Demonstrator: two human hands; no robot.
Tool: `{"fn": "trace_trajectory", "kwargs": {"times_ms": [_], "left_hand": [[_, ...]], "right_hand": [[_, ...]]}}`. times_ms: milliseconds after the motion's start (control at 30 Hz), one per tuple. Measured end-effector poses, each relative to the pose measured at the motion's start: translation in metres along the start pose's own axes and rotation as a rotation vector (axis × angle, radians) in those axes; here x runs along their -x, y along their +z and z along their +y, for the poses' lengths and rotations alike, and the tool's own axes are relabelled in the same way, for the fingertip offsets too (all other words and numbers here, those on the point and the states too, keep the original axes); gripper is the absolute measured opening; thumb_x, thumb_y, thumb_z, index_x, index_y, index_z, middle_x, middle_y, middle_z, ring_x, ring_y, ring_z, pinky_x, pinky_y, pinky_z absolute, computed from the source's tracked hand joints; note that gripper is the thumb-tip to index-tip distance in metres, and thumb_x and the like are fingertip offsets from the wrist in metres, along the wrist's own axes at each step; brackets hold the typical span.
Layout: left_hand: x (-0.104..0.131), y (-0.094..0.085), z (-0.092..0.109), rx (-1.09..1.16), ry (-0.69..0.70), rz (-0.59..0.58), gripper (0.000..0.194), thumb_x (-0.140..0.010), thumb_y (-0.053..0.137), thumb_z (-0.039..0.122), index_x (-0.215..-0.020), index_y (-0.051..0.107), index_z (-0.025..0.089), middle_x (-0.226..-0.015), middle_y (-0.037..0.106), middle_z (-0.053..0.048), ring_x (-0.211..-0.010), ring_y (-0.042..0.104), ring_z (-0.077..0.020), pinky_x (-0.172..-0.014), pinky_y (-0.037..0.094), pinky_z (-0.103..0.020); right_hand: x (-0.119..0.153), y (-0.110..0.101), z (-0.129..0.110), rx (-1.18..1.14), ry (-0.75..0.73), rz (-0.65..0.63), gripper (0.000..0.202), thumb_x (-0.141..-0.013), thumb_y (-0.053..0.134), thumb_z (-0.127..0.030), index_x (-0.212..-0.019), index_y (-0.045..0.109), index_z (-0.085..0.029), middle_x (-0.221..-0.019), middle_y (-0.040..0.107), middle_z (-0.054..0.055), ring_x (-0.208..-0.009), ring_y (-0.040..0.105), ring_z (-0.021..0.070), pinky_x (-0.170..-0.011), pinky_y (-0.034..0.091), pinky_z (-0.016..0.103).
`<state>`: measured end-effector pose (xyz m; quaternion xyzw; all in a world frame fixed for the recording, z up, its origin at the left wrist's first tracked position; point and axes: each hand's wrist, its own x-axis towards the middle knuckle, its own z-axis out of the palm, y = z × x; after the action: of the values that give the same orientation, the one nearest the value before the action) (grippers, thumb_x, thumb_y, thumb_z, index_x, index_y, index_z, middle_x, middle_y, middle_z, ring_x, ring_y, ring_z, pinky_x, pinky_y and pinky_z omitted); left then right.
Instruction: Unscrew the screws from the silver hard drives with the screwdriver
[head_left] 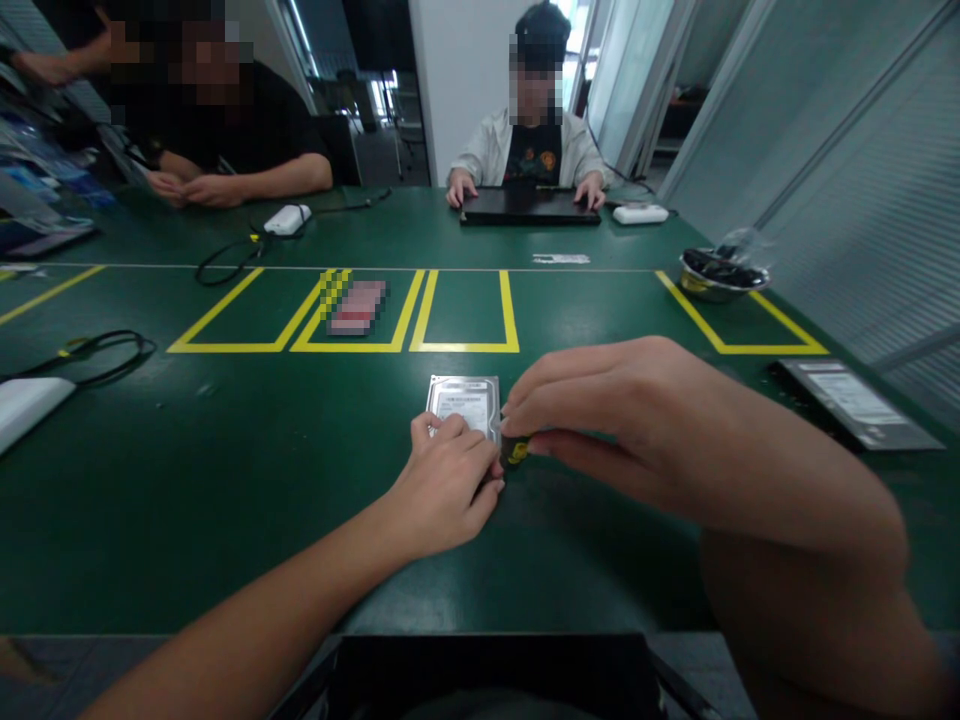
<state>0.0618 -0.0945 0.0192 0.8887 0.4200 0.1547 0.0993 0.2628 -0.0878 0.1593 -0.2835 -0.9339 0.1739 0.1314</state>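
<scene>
A silver hard drive (463,396) with a white label lies on the green table in front of me. My left hand (454,485) grips its near part, fingers curled over the label and the lower edge. At the drive's right side, my right hand (600,415) has its fingers pinched round a small black and yellow object (516,449), mostly covered by the fingers, so its kind is unclear. The fingertips of both hands are close together there.
Yellow tape (465,347) outlines areas, one with a reddish blurred item (358,307). At right are a metal bowl (724,285) of dark items and a flat metal-cased device (862,400). White adapters and cables lie leftward. People sit across the table (300,560).
</scene>
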Motion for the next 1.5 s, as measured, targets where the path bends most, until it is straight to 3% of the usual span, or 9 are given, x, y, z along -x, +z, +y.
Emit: {"fn": "trace_trajectory", "kwargs": {"times_ms": [700, 967, 1500], "left_hand": [[-0.0007, -0.0014, 0.0011, -0.057, 0.014, 0.016, 0.017, -0.087, 0.054, 0.03, -0.078, 0.062, 0.018, -0.081, 0.066, -0.008, -0.094, 0.05, -0.0291, -0.083, 0.027, -0.05], [-0.002, -0.0015, 0.0029, -0.117, 0.031, 0.01, 0.019, -0.087, 0.052, 0.032, -0.077, 0.06, 0.018, -0.087, 0.067, -0.009, -0.097, 0.053, -0.0315, -0.084, 0.028, -0.054], [-0.0024, 0.0012, -0.0029, -0.124, 0.132, -0.012, 0.021, -0.091, 0.049, 0.031, -0.086, 0.063, 0.016, -0.094, 0.065, -0.009, -0.099, 0.054, -0.0295, -0.092, 0.04, -0.05]], "right_hand": [[-0.0017, 0.0019, -0.005, 0.055, 0.038, 0.045, 0.025, -0.096, 0.048, -0.011, -0.095, 0.072, -0.018, -0.099, 0.068, 0.006, -0.086, 0.063, 0.0149, -0.081, 0.048, 0.026], [-0.0048, 0.0061, -0.0059, 0.122, 0.044, 0.082, 0.021, -0.097, 0.051, -0.019, -0.095, 0.071, -0.017, -0.092, 0.065, 0.006, -0.079, 0.061, 0.0149, -0.076, 0.047, 0.028], [-0.0035, 0.0064, -0.0054, 0.13, 0.038, 0.072, 0.02, -0.097, 0.049, -0.015, -0.101, 0.069, -0.017, -0.095, 0.064, 0.006, -0.081, 0.059, 0.0147, -0.075, 0.046, 0.026]]}}
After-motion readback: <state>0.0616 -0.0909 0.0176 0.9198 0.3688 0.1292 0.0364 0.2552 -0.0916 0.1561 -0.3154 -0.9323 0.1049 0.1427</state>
